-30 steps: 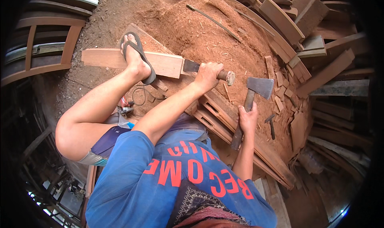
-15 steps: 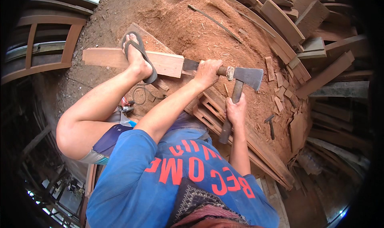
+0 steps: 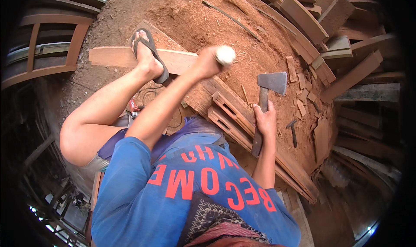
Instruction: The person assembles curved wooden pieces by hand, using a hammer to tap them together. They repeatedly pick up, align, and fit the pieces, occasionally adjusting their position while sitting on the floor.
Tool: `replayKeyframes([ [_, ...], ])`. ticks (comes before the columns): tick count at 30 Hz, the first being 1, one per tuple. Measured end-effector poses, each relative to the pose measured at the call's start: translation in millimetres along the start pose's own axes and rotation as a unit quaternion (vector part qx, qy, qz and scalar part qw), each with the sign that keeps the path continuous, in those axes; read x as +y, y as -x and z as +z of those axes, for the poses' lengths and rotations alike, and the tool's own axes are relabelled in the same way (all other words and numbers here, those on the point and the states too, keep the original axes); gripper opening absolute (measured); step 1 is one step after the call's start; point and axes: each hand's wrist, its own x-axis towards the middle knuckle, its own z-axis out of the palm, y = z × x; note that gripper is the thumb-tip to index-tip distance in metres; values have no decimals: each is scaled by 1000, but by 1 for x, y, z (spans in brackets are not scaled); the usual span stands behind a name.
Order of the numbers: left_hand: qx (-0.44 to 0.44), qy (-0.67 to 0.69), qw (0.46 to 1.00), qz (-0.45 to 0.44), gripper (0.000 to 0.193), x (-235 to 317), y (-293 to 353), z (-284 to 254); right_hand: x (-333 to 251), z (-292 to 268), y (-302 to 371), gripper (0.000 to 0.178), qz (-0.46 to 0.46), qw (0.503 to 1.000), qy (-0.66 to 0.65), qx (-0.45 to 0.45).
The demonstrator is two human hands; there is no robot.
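Observation:
My left hand (image 3: 207, 64) is closed round a chisel (image 3: 225, 55), whose pale, battered handle end points up toward me; its blade is hidden below the fist. Under that hand lies a reddish-brown timber piece (image 3: 180, 63), pinned by my sandalled foot (image 3: 149, 56). To the right, my right hand (image 3: 266, 118) grips a hatchet (image 3: 272, 82) by its wooden handle. The dark metal head stands beyond the fingers, apart from the chisel. Slotted timber pieces (image 3: 229, 112) lie between my lap and the hatchet.
Sawdust (image 3: 186, 17) covers the ground ahead, with a thin dark strip (image 3: 229, 19) on it. A small hammer (image 3: 293, 132) and wood offcuts (image 3: 302, 95) lie at right. Stacked boards (image 3: 303, 19) line the far right. A red tool (image 3: 133, 105) with a cord sits by my leg. Wooden frames (image 3: 52, 19) stand left.
The chisel, earlier lying level with its blade against the timber's end, now has its handle tipped up toward me. My left hand moved left; the hatchet has drawn away from the chisel handle.

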Motion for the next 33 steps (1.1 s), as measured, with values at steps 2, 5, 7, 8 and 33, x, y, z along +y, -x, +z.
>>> replayKeyframes([
  [2,-20,-19,999,-21,34,5,-5,-28,-26,0,10,30,45,998,-23,-22],
  [5,-61,3,997,43,31,0,-4,-37,-30,2,15,32,42,996,-73,-28],
  [7,-47,59,994,84,29,-6,2,-28,-31,0,18,32,31,996,-80,-31],
  [8,-50,63,994,72,29,-5,5,-26,-31,-1,19,32,26,996,-83,-32],
  [33,-205,-32,978,33,26,-30,23,-47,-96,-9,83,25,-208,974,-92,23],
])
